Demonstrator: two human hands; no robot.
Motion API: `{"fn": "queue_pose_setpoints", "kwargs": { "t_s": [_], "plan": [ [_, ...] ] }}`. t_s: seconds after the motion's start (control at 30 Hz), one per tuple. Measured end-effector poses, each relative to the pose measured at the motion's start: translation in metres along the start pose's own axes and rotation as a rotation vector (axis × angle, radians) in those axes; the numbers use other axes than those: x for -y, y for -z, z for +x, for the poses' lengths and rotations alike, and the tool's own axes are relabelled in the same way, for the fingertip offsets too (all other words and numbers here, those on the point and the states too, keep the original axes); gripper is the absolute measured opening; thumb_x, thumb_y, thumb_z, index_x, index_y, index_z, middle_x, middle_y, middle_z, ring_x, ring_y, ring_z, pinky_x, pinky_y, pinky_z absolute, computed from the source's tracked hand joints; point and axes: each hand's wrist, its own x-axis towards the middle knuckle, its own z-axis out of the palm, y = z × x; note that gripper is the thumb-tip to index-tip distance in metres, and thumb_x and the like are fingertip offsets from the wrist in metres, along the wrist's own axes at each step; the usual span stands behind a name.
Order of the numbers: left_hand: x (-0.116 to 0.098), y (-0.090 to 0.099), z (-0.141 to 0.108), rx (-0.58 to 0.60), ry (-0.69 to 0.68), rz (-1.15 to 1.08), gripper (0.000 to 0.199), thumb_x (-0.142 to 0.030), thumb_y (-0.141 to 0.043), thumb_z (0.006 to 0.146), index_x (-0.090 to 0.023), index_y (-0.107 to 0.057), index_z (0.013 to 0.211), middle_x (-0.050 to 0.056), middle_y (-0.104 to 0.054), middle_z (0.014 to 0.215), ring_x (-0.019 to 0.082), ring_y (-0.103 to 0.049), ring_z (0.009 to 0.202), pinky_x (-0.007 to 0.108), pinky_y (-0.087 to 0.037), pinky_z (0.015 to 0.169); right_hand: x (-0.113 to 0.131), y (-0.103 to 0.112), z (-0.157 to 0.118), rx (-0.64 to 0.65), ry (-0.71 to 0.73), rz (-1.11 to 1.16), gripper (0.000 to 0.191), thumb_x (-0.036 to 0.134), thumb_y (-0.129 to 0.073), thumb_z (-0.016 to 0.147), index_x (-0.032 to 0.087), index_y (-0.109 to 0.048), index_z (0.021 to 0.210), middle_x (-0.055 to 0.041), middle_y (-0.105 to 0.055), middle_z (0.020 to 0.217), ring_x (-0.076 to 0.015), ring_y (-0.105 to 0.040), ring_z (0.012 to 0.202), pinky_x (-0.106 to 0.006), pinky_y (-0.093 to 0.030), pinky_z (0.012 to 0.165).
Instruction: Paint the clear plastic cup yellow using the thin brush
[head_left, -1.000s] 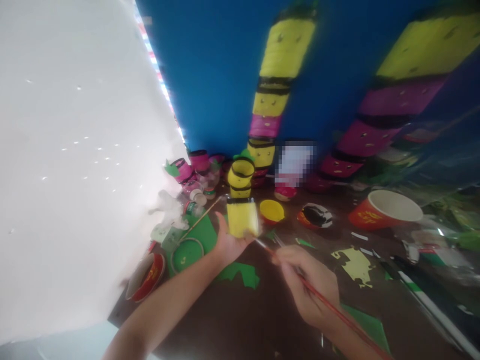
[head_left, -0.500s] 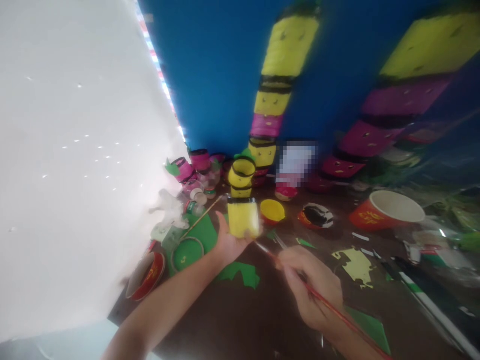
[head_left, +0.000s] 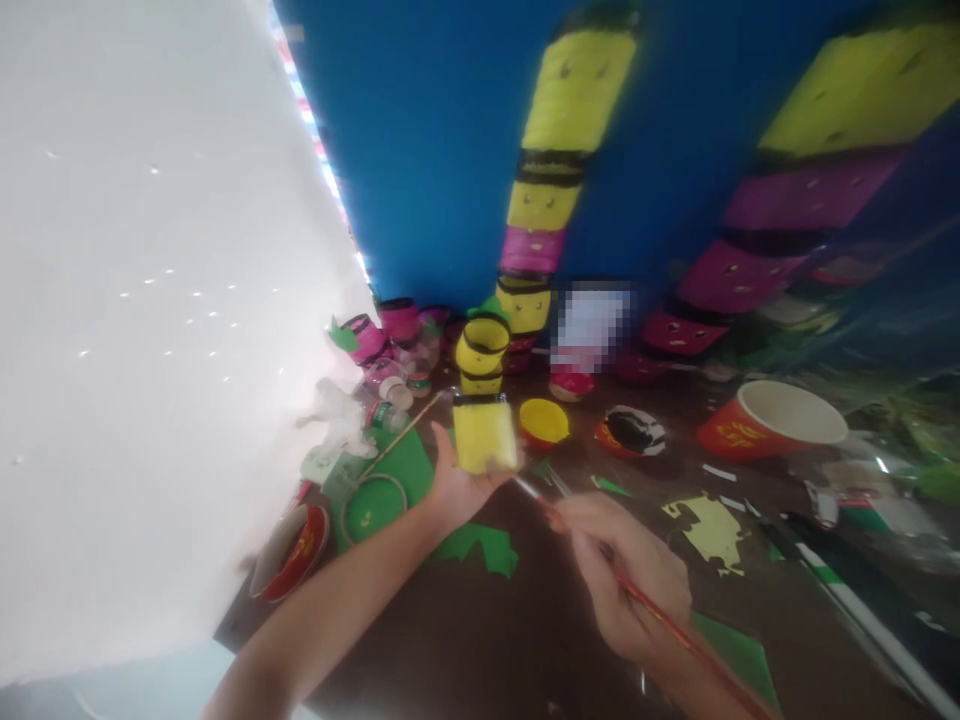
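A yellow cup with a black rim (head_left: 484,435) rests in my left hand (head_left: 459,490), its thumb up along the left side and its fingers under the base. My right hand (head_left: 626,570) grips a thin red paintbrush (head_left: 664,625) like a pen. The brush tip points up-left and lies close to the cup's lower right edge; I cannot tell whether they touch. Behind the cup stand stacked yellow cups with black bands (head_left: 482,348). Just right of it are a pot of yellow paint (head_left: 544,422) and a bowl with black paint (head_left: 632,432).
A red and white paper cup (head_left: 776,420) stands at the right. Green paper (head_left: 480,548), pale yellow scraps (head_left: 709,530) and a green tape ring (head_left: 375,508) lie on the dark table (head_left: 480,640). A red bowl (head_left: 292,550) sits at the left edge. Pink cups (head_left: 400,322) stand behind.
The brush and my right hand have shifted very slightly against the cup. My left hand keeps its hold, and the view has moved a little.
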Motion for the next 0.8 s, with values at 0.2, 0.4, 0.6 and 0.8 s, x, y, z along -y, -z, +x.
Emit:
{"fn": "queue_pose_setpoints", "kwargs": {
  "t_s": [0.2, 0.4, 0.6, 0.8],
  "plan": [
    [-0.0006, 0.0012, -0.0014, 0.01, 0.007, -0.017, 0.081, -0.071, -0.036, 0.074, -0.006, -0.051, 0.122, 0.017, -0.065, 0.099, 0.029, -0.061, 0.096, 0.04, -0.048, 0.086, 0.0001, -0.008, 0.0031, -0.033, -0.047, -0.062, 0.018, 0.01, -0.048, 0.081, 0.022, -0.056, 0.092, -0.0038, -0.068, 0.088, -0.0159, -0.066, 0.084, -0.028, -0.054, 0.074],
    [0.0002, 0.0033, 0.0011, 0.042, 0.004, 0.027, 0.084, -0.073, -0.028, 0.075, -0.005, -0.056, 0.116, 0.019, -0.065, 0.101, 0.028, -0.063, 0.093, 0.04, -0.047, 0.088, 0.003, 0.0006, 0.0001, 0.036, -0.025, 0.005, 0.016, 0.01, -0.044, 0.082, 0.022, -0.055, 0.081, -0.0021, -0.064, 0.075, -0.0154, -0.065, 0.071, -0.028, -0.053, 0.064],
    [-0.0008, 0.003, 0.0, 0.01, 0.008, 0.02, 0.079, -0.071, -0.032, 0.076, -0.006, -0.057, 0.114, 0.017, -0.067, 0.096, 0.027, -0.063, 0.09, 0.04, -0.047, 0.087, 0.0012, -0.0063, 0.0013, -0.011, -0.024, -0.027, 0.021, 0.008, -0.048, 0.081, 0.022, -0.056, 0.095, -0.0051, -0.068, 0.09, -0.0165, -0.066, 0.084, -0.029, -0.054, 0.073],
    [-0.0003, 0.0003, -0.0005, 0.016, -0.01, -0.009, 0.08, -0.071, -0.031, 0.076, -0.006, -0.056, 0.116, 0.018, -0.066, 0.099, 0.027, -0.063, 0.091, 0.042, -0.047, 0.087, 0.0, -0.0007, -0.0032, 0.037, 0.053, 0.069, 0.022, 0.004, -0.043, 0.078, 0.021, -0.055, 0.087, -0.0038, -0.067, 0.082, -0.0162, -0.066, 0.083, -0.031, -0.054, 0.074]
  ]
}}
